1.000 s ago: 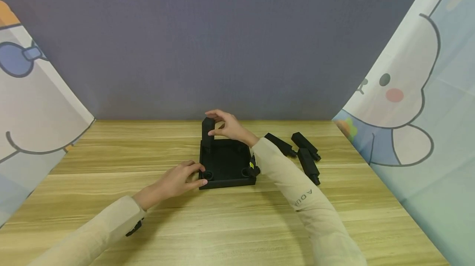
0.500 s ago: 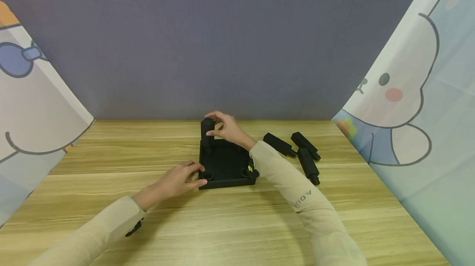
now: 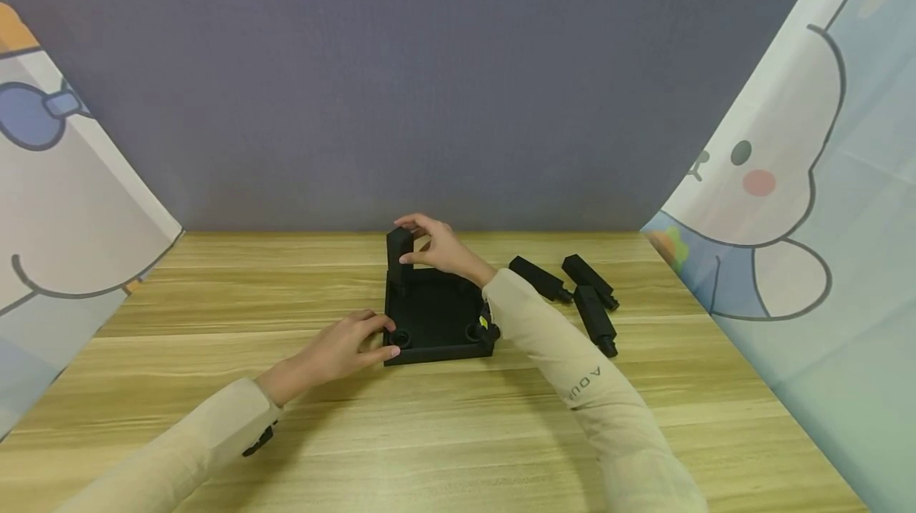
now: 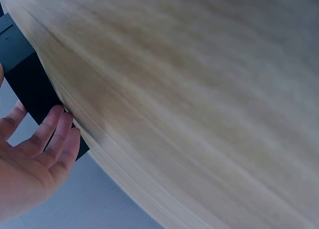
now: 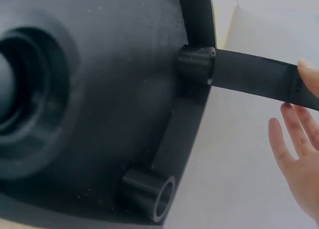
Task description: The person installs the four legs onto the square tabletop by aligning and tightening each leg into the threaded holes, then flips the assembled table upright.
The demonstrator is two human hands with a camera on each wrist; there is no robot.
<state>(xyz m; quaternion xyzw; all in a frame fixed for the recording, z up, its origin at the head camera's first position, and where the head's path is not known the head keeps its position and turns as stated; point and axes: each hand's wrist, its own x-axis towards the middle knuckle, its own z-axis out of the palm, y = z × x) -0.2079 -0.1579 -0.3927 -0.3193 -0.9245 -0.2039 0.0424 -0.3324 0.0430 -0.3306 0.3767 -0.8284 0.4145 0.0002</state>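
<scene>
A black square stool seat (image 3: 436,310) lies upside down on the table, with round sockets at its corners. One black tapered leg (image 3: 399,257) stands upright at the far left corner. In the right wrist view, this leg's narrow end sits in a socket (image 5: 197,64). My right hand (image 3: 445,249) pinches the leg near its top between thumb and fingers. At the near left corner, beside another socket (image 3: 401,339), my left hand (image 3: 347,344) grips the seat's edge. The left wrist view shows fingers (image 4: 65,144) curled against the seat's dark side (image 4: 32,87).
Three loose black legs lie on the wooden table (image 3: 429,433) to the right: one leg (image 3: 538,278) closest to the seat, one leg (image 3: 590,281) farther right, one leg (image 3: 595,320) nearer me. A grey panel (image 3: 429,99) rises behind the table.
The upright leg and my right hand shift very slightly left, and the leg looks a little turned. My left hand stays at the near corner.
</scene>
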